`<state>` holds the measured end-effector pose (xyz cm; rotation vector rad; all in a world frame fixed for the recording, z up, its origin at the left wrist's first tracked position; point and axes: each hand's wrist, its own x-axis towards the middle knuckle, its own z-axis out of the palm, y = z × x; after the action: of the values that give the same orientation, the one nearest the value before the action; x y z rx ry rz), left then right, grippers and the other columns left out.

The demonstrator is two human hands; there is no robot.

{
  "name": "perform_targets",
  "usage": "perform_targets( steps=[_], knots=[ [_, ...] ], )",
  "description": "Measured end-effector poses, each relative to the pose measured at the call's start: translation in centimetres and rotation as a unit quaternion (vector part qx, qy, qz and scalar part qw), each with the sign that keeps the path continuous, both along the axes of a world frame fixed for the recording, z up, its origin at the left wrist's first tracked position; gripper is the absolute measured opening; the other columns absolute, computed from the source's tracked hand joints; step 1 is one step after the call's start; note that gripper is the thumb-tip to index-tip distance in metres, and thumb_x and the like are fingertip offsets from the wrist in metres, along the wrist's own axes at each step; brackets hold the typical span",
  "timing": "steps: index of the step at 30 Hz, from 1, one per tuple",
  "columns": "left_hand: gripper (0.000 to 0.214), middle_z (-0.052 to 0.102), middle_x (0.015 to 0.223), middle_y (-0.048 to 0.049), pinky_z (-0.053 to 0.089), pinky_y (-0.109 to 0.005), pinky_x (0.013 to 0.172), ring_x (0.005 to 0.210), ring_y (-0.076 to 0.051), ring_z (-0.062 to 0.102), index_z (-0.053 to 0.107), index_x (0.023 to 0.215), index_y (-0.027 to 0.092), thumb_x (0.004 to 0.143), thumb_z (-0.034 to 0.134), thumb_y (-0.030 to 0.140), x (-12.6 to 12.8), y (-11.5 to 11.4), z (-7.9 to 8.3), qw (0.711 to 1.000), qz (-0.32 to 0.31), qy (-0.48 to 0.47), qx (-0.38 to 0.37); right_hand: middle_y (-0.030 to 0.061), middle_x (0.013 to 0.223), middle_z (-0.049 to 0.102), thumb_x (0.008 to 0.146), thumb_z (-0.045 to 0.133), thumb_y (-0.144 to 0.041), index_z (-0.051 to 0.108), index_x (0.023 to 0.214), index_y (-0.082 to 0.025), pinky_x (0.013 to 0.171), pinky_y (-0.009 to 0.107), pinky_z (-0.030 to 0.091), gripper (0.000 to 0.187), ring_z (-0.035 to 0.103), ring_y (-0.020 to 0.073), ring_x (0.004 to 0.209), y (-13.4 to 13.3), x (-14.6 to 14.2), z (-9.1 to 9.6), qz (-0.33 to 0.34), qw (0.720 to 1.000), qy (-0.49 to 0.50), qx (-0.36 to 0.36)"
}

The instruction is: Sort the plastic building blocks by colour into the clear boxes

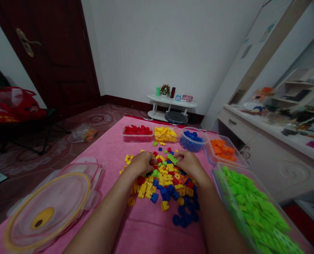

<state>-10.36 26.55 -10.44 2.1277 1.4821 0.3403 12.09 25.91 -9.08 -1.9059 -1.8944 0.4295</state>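
A mixed pile of yellow, red, blue, green and orange toy building bricks [167, 178] lies spread on the pink cloth. My left hand [145, 163] is at the pile's left side, its fingers curled down among the bricks. Whatever those fingers hold is hidden; a bright green brick [155, 173] lies just below them. On the other side, my right hand [188, 163] pinches the end of a long light green brick [172, 158] between thumb and fingers. Dark blue round wheel-like pieces [185, 215] lie at the pile's near right.
Clear tubs of red bricks [137, 130], yellow bricks [165, 134], blue bricks [192, 137], orange bricks [222, 150] and green bricks [254, 204] line the far and right edges. Stacked lids [51, 211] lie at left. A white cabinet [268, 148] stands on the right.
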Motion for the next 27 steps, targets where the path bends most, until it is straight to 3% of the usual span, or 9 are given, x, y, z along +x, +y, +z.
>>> perform_targets(
  steps=[4, 7, 10, 13, 16, 20, 24, 27],
  knots=[
    [0.029, 0.072, 0.077, 0.0003, 0.04, -0.02, 0.056, 0.069, -0.015, 0.063, 0.072, 0.083, 0.027, 0.059, 0.062, 0.015, 0.3, -0.6, 0.6, 1.0, 0.003, -0.005, 0.019, 0.0022, 0.071, 0.068, 0.064, 0.06, -0.023, 0.069, 0.082, -0.024, 0.054, 0.023, 0.036, 0.02, 0.059, 0.0151, 0.062, -0.3, 2.5, 1.0, -0.079, 0.995, -0.06, -0.02],
    [0.021, 0.071, 0.073, -0.0003, 0.04, -0.021, 0.056, 0.067, -0.016, 0.063, 0.073, 0.073, 0.027, 0.061, 0.061, 0.016, 0.6, -1.0, 1.0, 1.0, 0.022, -0.007, 0.021, 0.0047, 0.074, 0.068, 0.065, 0.059, -0.021, 0.068, 0.081, -0.024, 0.055, 0.025, 0.037, 0.018, 0.06, 0.0176, 0.066, -0.6, 3.3, 0.8, -0.119, 0.987, -0.105, 0.008],
    [0.02, 0.071, 0.071, -0.0021, 0.04, -0.021, 0.056, 0.066, -0.016, 0.063, 0.072, 0.07, 0.026, 0.06, 0.06, 0.014, 0.7, -1.0, 1.2, 0.998, 0.06, 0.0, 0.036, 0.0095, 0.089, 0.066, 0.068, 0.059, -0.022, 0.068, 0.08, -0.021, 0.064, 0.028, 0.041, 0.015, 0.06, 0.0221, 0.084, -0.7, 2.7, 0.4, -0.117, 0.979, -0.138, 0.09],
    [0.022, 0.07, 0.07, -0.0026, 0.039, -0.021, 0.055, 0.063, -0.015, 0.061, 0.072, 0.069, 0.024, 0.06, 0.057, 0.012, 0.5, -0.7, 1.4, 0.995, 0.093, 0.014, 0.039, 0.0083, 0.097, 0.064, 0.074, 0.054, -0.018, 0.068, 0.082, -0.019, 0.075, 0.027, 0.041, 0.016, 0.058, 0.0199, 0.093, -0.3, 1.1, 0.2, -0.065, 0.981, -0.125, 0.135],
    [0.021, 0.07, 0.07, -0.0032, 0.038, -0.021, 0.055, 0.063, -0.015, 0.061, 0.072, 0.071, 0.024, 0.062, 0.056, 0.014, 0.1, -0.4, 1.7, 0.99, 0.13, 0.013, 0.045, 0.0066, 0.099, 0.065, 0.078, 0.054, -0.02, 0.066, 0.095, -0.018, 0.078, 0.024, 0.041, 0.021, 0.059, 0.0158, 0.091, 0.4, -0.6, -0.1, -0.01, 0.991, -0.107, 0.084],
    [0.022, 0.071, 0.08, -0.005, 0.041, -0.023, 0.06, 0.073, -0.019, 0.063, 0.073, 0.077, 0.026, 0.064, 0.057, 0.017, -0.6, -0.3, 2.0, 0.983, 0.166, 0.028, 0.079, 0.0107, 0.103, 0.064, 0.071, 0.067, -0.032, 0.064, 0.103, -0.016, 0.077, 0.024, 0.04, 0.036, 0.059, 0.0191, 0.095, 1.1, -1.5, -1.2, -0.015, 0.991, -0.131, 0.024],
    [0.024, 0.071, 0.091, -0.0081, 0.044, -0.028, 0.065, 0.083, -0.025, 0.064, 0.074, 0.08, 0.028, 0.067, 0.056, 0.019, -1.4, -0.3, 2.1, 0.972, 0.198, 0.077, 0.101, 0.0104, 0.1, 0.064, 0.075, 0.062, -0.035, 0.066, 0.097, -0.019, 0.073, 0.026, 0.04, 0.028, 0.06, 0.0202, 0.093, 1.0, -1.7, -1.6, -0.023, 0.988, -0.15, -0.004],
    [0.025, 0.07, 0.096, -0.0089, 0.045, -0.029, 0.069, 0.089, -0.026, 0.063, 0.074, 0.086, 0.028, 0.068, 0.057, 0.02, -1.6, -0.2, 2.1, 0.969, 0.211, 0.082, 0.102, 0.0109, 0.104, 0.062, 0.077, 0.059, -0.034, 0.064, 0.103, -0.022, 0.074, 0.029, 0.04, 0.03, 0.06, 0.0222, 0.095, 0.7, -2.1, -1.4, -0.02, 0.987, -0.161, -0.009]
  ],
)
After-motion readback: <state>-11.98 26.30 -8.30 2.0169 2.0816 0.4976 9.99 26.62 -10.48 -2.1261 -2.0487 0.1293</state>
